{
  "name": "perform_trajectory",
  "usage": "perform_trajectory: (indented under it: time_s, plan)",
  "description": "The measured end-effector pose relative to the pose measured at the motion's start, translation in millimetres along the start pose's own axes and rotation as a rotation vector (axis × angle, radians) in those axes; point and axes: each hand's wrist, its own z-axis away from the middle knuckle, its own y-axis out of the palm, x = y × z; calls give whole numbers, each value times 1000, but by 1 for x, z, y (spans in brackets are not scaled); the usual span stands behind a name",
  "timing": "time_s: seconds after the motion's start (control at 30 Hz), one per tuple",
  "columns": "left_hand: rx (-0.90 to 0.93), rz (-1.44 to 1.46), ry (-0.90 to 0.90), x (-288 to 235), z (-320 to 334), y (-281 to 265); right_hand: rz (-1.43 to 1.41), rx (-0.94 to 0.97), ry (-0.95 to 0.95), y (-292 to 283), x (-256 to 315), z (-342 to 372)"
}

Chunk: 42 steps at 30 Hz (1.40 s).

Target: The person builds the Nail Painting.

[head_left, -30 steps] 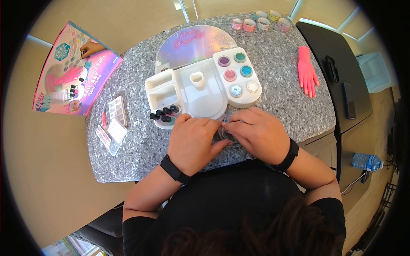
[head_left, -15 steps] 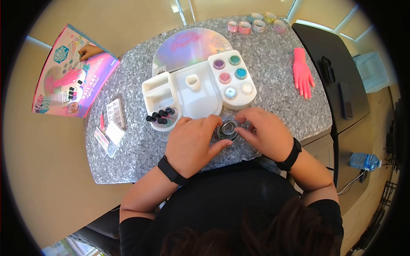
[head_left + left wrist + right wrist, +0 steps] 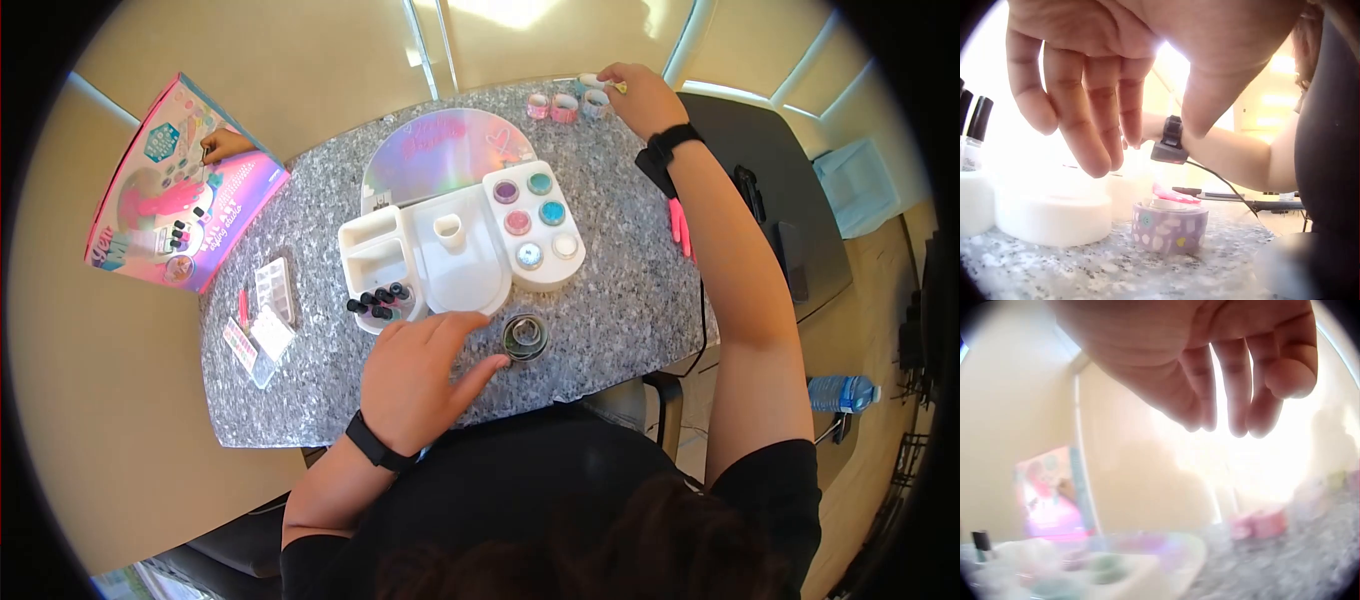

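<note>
My left hand [image 3: 415, 375] hovers beside a roll of tape [image 3: 525, 338] near the table's front edge, its fingers loosely spread and holding nothing. In the left wrist view, the roll shows a purple side with a colourful pattern, and the fingers [image 3: 1085, 119] hang above and behind it. Stretched out to the far back right, my right hand [image 3: 643, 100] is over a group of tape rolls, next to a white patterned roll [image 3: 595, 103]. The right wrist view shows its fingers [image 3: 1235, 394] relaxed, with nothing held; pink rolls [image 3: 1269, 522] lie below.
A white nail studio tray [image 3: 465, 285] with glitter pots and several black-capped bottles [image 3: 382, 297] stands mid-table. At left are a box [image 3: 175, 195] and a clear divided case [image 3: 273, 285]. The pink model hand [image 3: 680, 225] is partly hidden by my right arm.
My right hand has left the roll at the front and reached to the tape rolls at the back right. My left hand has drawn slightly left of the front roll, which stays on the table.
</note>
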Motion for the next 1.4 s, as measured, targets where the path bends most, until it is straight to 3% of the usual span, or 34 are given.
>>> perform_trajectory:
  time_s: [0.03, 0.1, 0.47, 0.6, 0.7, 0.77, 0.8, 0.87, 0.97, 1.0, 1.07, 1.17, 1.4]
  plan:
    - [-3, -9, -28, 3, 3, -2, 3, -9, -5, 11, -12, -11]
    - [-14, -21, -51, 7, 8, -6, 123, 136, 159, 25, -27, -29]
    - [-118, -48, -118, 18, 26, -22, 314, 416, 248, 45, -31, -62]
    - [-113, -51, -131, 16, 27, -21, 179, 353, 337, 59, -41, -62]
    - [-112, -37, -128, 18, 28, -21, 137, 237, 239, 47, -36, -61]
    - [-122, -42, -113, 19, 28, -22, 43, 27, 36, 35, -32, -63]
    - [-117, -37, -116, 19, 28, -22, 44, 35, 38, 28, -32, -58]
    - [-140, -45, -113, 19, 29, -23, -19, -42, -227, -26, 15, -28]
    - [-147, -15, -74, 21, 29, -22, -295, 201, -182, -88, 70, 41]
    - [-144, -10, -73, 21, 29, -21, -343, 271, -312, -99, 71, 66]
    - [-146, 23, -30, 21, 27, -18, -362, 335, -356, -116, 98, 126]
    - [-107, 47, 36, 22, 21, -10, -248, 437, -362, -120, 119, 176]
    - [-50, 98, 109, 8, 1, 1, -101, 384, -340, -109, 127, 215]
